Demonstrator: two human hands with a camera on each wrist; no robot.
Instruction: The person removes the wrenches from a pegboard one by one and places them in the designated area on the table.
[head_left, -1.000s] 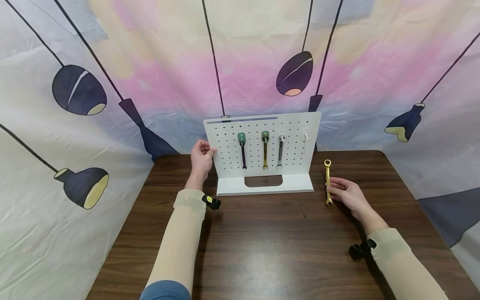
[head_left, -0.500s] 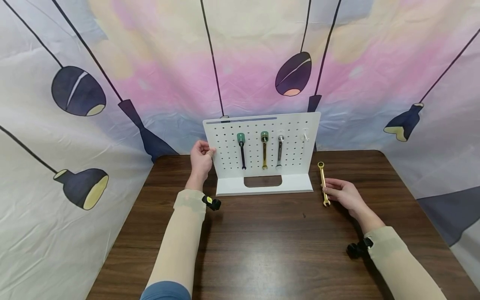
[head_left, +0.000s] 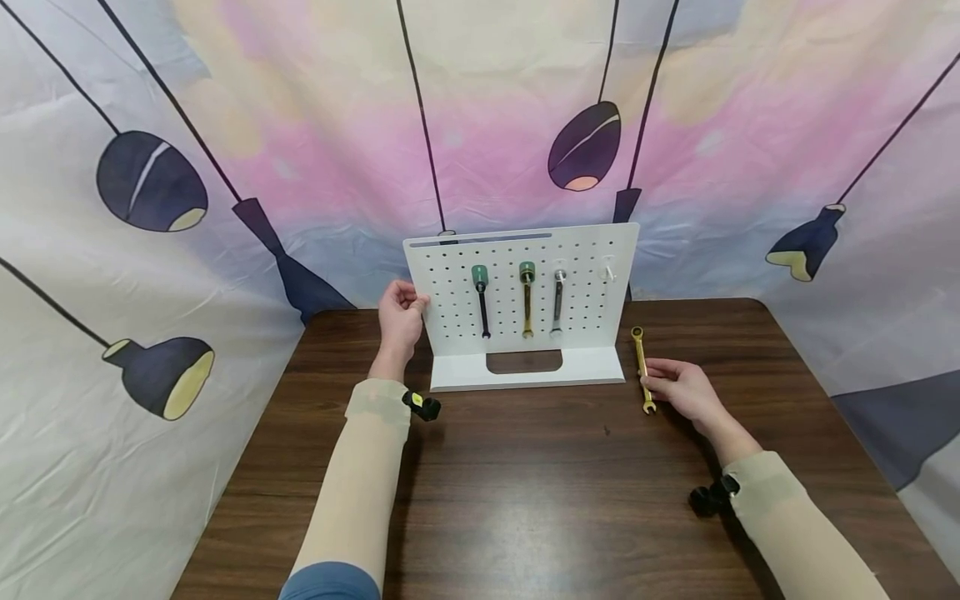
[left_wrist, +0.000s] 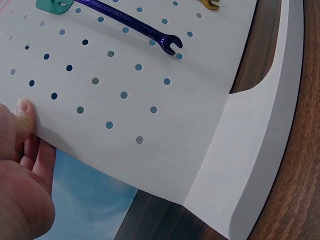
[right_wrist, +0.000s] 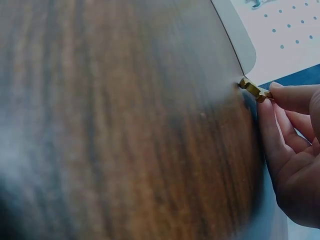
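Note:
My left hand [head_left: 401, 318] pinches the left edge of a white pegboard stand [head_left: 450, 325], thumb in front and fingers behind. Between thumb and fingers my right hand [head_left: 686, 390] holds a gold combination wrench [head_left: 642, 367], to the right of the stand. Its ring end points up and its open end down; in the right wrist view the open end [right_wrist: 252, 90] shows at the fingertips. Three wrenches hang on the board: a dark purple one [head_left: 483, 310] on a green hook, a gold-brown one [head_left: 527, 308] on another green hook, and a silver one [head_left: 558, 304].
A clear hook [head_left: 608, 268] with nothing on it sits at the board's upper right. The stand's base has a cutout at its middle. Under everything is a dark wooden table [head_left: 525, 483]; a printed cloth [head_left: 510, 108] hangs behind its far edge.
My right hand has moved a little left, carrying the gold wrench closer to the stand; the wrench has tilted slightly, its top leaning left. My left hand stays on the board's edge.

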